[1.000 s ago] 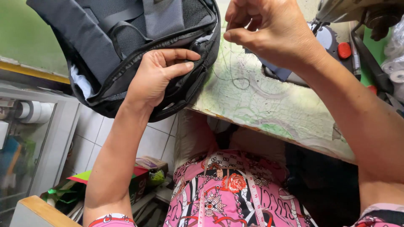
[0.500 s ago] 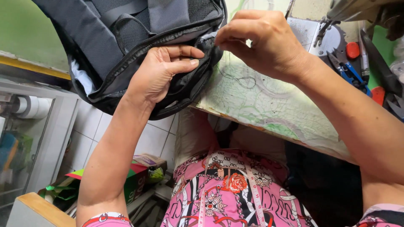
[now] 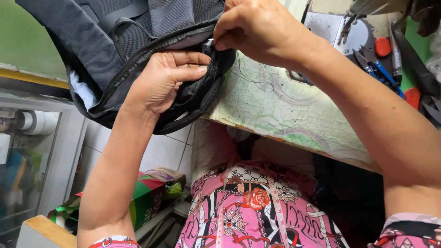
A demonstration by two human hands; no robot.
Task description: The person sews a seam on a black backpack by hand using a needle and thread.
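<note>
Since the earlier frames, the right hand [image 3: 264, 30] has been brought down from above the desk [image 3: 294, 110] onto the rim of the dark grey backpack [image 3: 92, 36], and the view has drawn closer. The left hand [image 3: 161, 82] is kept where it was, pressed against the bag's lower edge.

The backpack is held partly over the worn, green-patterned desk and partly hanging off its left edge. The left fingers [image 3: 193, 64] are curled shut around the black padded edge beside the zip. The right fingers [image 3: 225, 41] are pinched tight on something small at the bag's opening; what is gripped cannot be made out, being hidden by the hand. A thin dark thread [image 3: 250, 80] is seen trailing loosely from that spot across the desk.

Blue-handled scissors [image 3: 381, 73] and a sewing machine's metal plate [image 3: 330, 27] lie just beyond the right wrist. A tape measure [image 3: 275, 202] is draped over the pink patterned lap.

It is judged that the loose thread could be snagged or tangled if the bag is shifted, and that the overhanging bag could slide off if the left grip is eased.
</note>
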